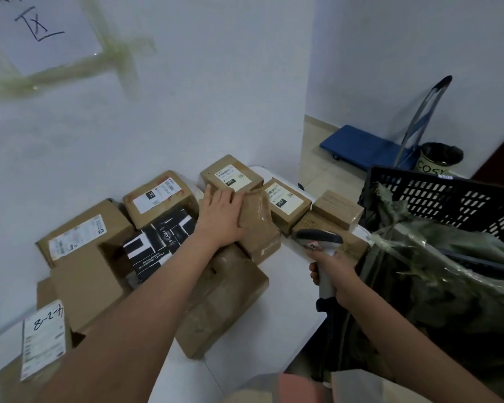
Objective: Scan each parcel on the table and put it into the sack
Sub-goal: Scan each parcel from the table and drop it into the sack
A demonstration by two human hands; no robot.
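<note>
your left hand (220,212) lies over the taped brown parcel (258,225) in the middle of the heap, fingers wrapped over its top edge, which looks like the start of lifting it or turning it so its label faces up; no label shows on it from here. your right hand (333,273) grips the handle of the scanner (317,242), its head pointed toward that same parcel, probably held ready for the label. the rest of the parcels crowd the white table (288,289) along the wall, several with labels already upward. the green sack (437,271) hangs open just beside your right arm, lining the black crate (448,196), likely set close so each scanned parcel drops in with a short reach.
</note>
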